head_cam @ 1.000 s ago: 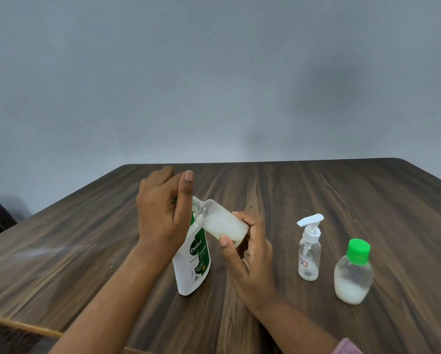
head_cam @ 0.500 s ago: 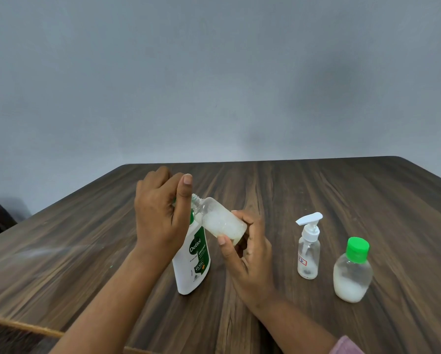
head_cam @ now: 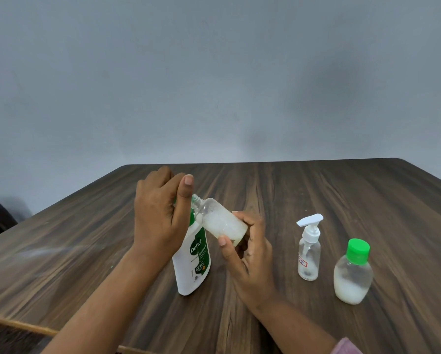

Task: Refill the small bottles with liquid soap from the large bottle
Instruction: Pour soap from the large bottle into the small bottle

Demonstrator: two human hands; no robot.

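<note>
A large white and green soap bottle [head_cam: 192, 261] stands on the wooden table [head_cam: 329, 190]. My left hand [head_cam: 158, 215] covers its top, fingers curled over the hidden pump head and thumb pointing up. My right hand [head_cam: 250, 254] grips a small clear bottle [head_cam: 222, 222] by its base. This bottle is uncapped, partly filled with white soap, and tilted so its open neck points at the large bottle's top, just beside my left thumb.
To the right stand a small clear bottle with a white pump [head_cam: 308, 254] and a rounder small bottle with a green cap [head_cam: 352, 274], holding some white soap. A grey wall rises behind the table. The table's near edge runs at lower left.
</note>
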